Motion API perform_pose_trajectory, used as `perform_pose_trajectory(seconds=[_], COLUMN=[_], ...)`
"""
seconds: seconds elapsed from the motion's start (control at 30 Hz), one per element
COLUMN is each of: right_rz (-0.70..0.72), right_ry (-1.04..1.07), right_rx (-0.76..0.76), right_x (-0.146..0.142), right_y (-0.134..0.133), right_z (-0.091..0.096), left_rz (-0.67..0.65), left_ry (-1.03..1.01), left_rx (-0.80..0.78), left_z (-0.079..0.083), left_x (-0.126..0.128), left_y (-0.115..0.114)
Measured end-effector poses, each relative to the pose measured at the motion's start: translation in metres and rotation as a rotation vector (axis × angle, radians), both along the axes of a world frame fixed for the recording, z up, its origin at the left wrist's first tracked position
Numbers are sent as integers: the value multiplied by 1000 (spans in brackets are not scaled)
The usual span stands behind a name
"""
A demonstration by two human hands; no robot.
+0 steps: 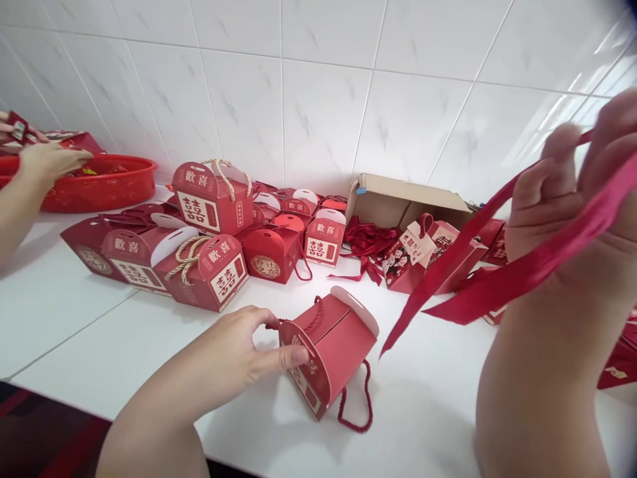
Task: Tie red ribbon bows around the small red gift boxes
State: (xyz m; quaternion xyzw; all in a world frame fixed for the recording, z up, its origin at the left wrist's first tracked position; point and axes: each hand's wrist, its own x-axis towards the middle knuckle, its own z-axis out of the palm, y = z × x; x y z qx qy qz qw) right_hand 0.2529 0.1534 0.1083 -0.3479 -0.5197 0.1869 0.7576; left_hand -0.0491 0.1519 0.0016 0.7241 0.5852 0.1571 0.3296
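1. At the near edge of the white surface (74, 312), the red gift box (333, 352) lies tipped on its side, one end face turned toward you.
2. Your left hand (239, 355) is partly closed, thumb and fingertips pinching that end face; a firm hold here would likely stop the box from sliding.
3. Your right hand (562, 192), raised at the right, has its fingers closed on a red ribbon (497, 279), whose free end hangs just beside the box.
4. Judged from this, hold the ribbon flat and untwisted, clear of the loose ribbons (368, 242) behind.
5. A co-worker's hand (47, 162) works at the red basket (99, 182), well apart.
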Motion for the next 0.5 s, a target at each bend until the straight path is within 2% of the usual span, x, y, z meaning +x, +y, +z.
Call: perform_pose_trajectory(seconds=[0.1,0.2,0.27,0.33,0.4,0.5], right_rz=[66,56,4,-86,-192,-298], right_ry=[270,267,151,-57,-288,-477], right_rx=[153,133,45,-104,-219,-264], right_x=[2,4,2,-1,-5,-5], right_y=[15,27,31,31,31,33], right_z=[-3,-8,-13,-16,-19,-23], left_rz=[105,333,443,382,185,-58], left_ry=[-1,-165,-290,-311,-233,-78], left_rx=[55,216,341,403,382,301], left_z=[-2,4,11,16,17,12], left_x=[-6,-2,5,15,26,42], left_y=[7,10,5,-4,-16,-30])
